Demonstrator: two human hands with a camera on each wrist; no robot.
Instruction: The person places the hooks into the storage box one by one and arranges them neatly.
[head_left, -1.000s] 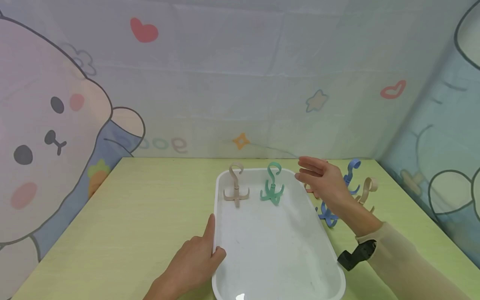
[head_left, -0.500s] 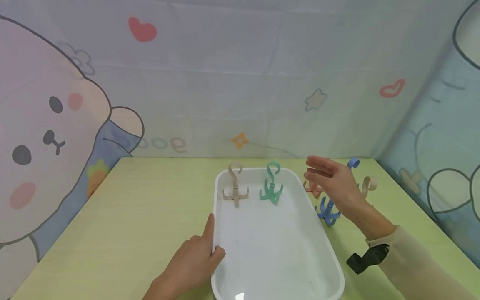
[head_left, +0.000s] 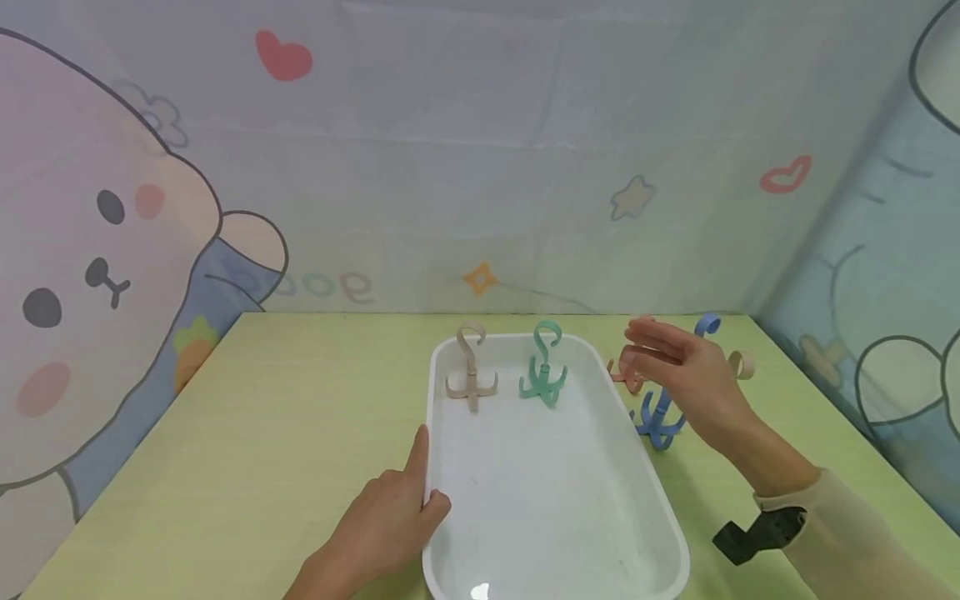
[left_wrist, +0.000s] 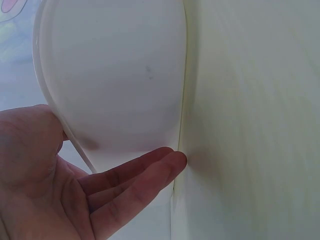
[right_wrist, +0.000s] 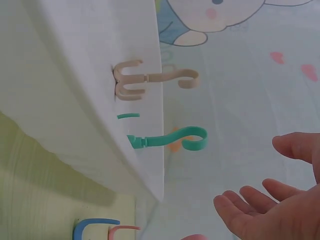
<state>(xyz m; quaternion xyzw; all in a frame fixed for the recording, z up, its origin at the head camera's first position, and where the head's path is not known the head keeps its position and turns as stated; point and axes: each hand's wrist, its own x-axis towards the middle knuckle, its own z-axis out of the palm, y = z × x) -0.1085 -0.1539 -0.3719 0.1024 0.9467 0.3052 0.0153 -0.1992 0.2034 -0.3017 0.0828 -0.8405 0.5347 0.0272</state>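
Note:
My left hand (head_left: 386, 512) holds the left side of a white tray (head_left: 558, 483); its thumb is over the rim and its fingers lie along the outer wall (left_wrist: 135, 185). Two claw hooks stand upright at the tray's far end, a beige one (head_left: 472, 387) and a green one (head_left: 543, 385). Right of the tray, my right hand (head_left: 697, 367) is raised, thumb and fingers apart in the right wrist view with nothing between them. Nearest to it is a coral claw hook (head_left: 628, 377), its upper part hidden behind the fingers. A blue claw hook (head_left: 658, 425) stands just below.
Behind my right hand, another blue hook (head_left: 707, 323) and a second beige hook (head_left: 742, 364) show only their curled tops. The pale green table (head_left: 300, 400) ends at a printed cloth backdrop (head_left: 450, 167), which also closes off the right side.
My right hand has drawn back to the right, away from the tray's far end, uncovering the coral hook's claws. My left hand and both hooks in the tray stay put.

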